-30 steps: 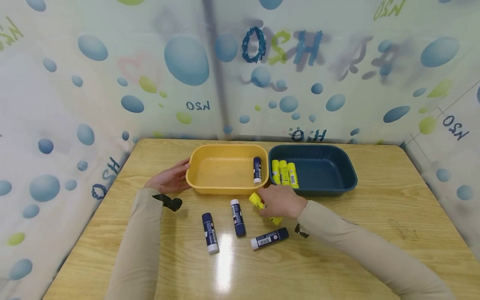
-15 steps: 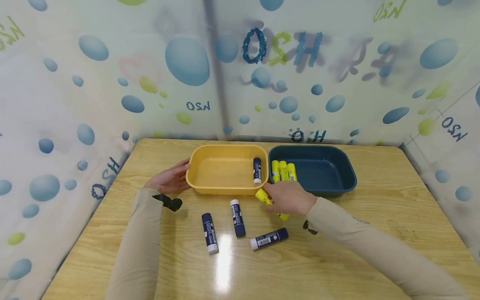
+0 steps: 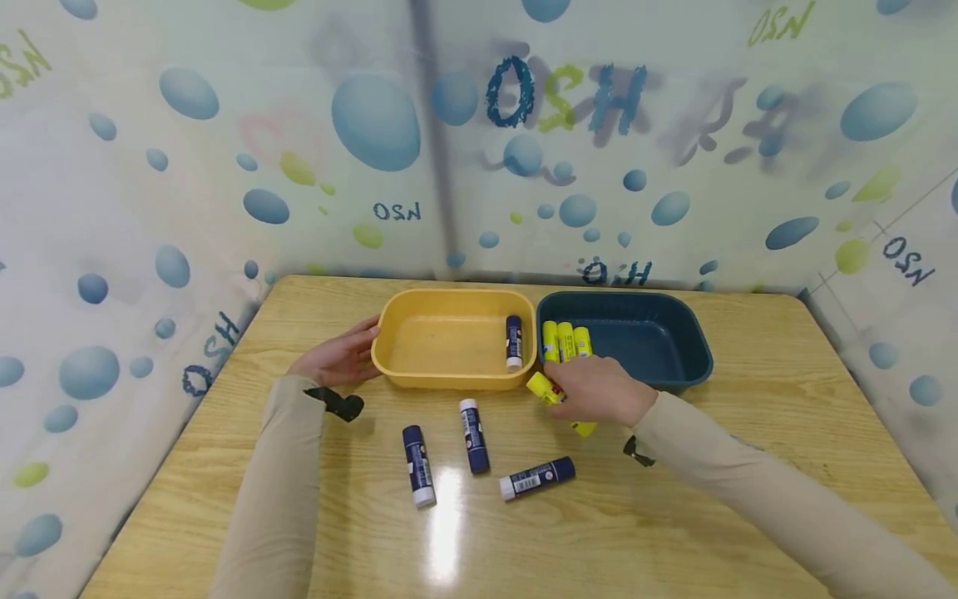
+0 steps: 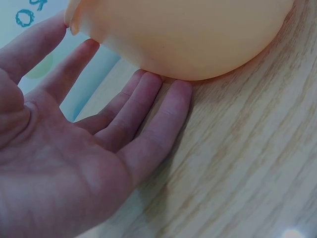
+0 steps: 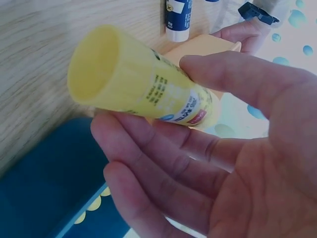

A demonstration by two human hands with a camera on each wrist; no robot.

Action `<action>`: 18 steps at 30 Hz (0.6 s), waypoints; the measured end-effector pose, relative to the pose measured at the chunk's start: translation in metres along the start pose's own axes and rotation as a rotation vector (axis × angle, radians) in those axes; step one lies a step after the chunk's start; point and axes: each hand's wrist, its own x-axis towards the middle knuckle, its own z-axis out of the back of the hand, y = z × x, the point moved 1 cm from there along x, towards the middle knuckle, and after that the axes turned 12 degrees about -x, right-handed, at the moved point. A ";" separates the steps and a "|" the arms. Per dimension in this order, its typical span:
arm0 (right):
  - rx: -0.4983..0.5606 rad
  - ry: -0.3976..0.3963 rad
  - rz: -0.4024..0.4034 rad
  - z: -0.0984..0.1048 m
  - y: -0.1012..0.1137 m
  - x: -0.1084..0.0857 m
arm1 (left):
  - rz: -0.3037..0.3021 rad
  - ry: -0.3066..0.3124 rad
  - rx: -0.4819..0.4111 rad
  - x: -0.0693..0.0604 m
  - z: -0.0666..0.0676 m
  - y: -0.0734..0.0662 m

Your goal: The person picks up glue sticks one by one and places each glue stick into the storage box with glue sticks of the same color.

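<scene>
Closest to you on the wooden table point(image 3: 374, 549), a left blue stick point(image 3: 419, 466) is lying lengthwise, white end your way; a right blue stick point(image 3: 537, 478) is lying nearly crosswise. Slightly farther, a middle blue stick point(image 3: 474, 437) is pointing its white end away. Past these, your right hand point(image 3: 602, 389) is clamping a yellow glue stick point(image 3: 545, 388) between thumb and fingers, holding it tilted above the table, just in front of the navy tray point(image 3: 659, 349). Your left hand point(image 3: 340, 356) is resting at the left end of the orange tray point(image 3: 454, 381), fingers spread apart, fingertips touching its outer wall. Inside that tray, a fourth blue stick point(image 3: 513, 343) is lying by the right wall. Close beside, the navy tray is holding three yellow sticks point(image 3: 566, 341) abreast along its left side, your hand partly covering them. Behind everything, a spotted backdrop point(image 3: 299, 241) is standing.
</scene>
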 end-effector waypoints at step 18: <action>0.047 0.008 -0.027 0.013 -0.023 -0.005 | 0.001 0.005 -0.006 0.001 0.001 0.000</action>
